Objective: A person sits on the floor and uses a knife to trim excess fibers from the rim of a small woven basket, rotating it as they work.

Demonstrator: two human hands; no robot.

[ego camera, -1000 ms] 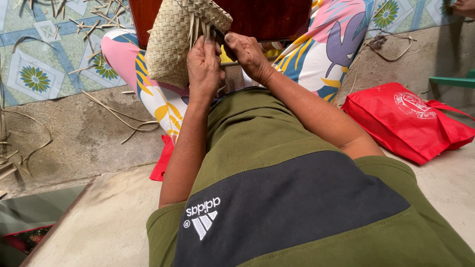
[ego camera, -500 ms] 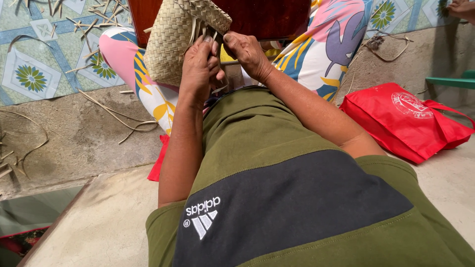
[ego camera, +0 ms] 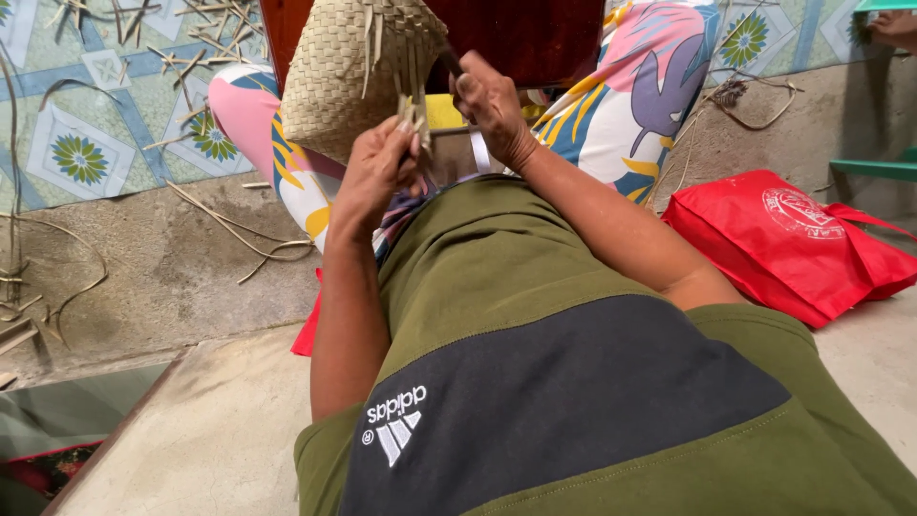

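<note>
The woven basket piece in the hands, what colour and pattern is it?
Pale straw-tan woven basket piece, plaited in a small checkered weave; seen in the head view.

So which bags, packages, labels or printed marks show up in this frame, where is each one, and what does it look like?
Red bag: lying flat on the concrete floor to the person's right, soft fabric, with a round white printed emblem near its top.
Shirt logo: on the dark panel of the olive shirt, low in the frame, a small white printed mark seen upside down.
No signs or screens in view.
</note>
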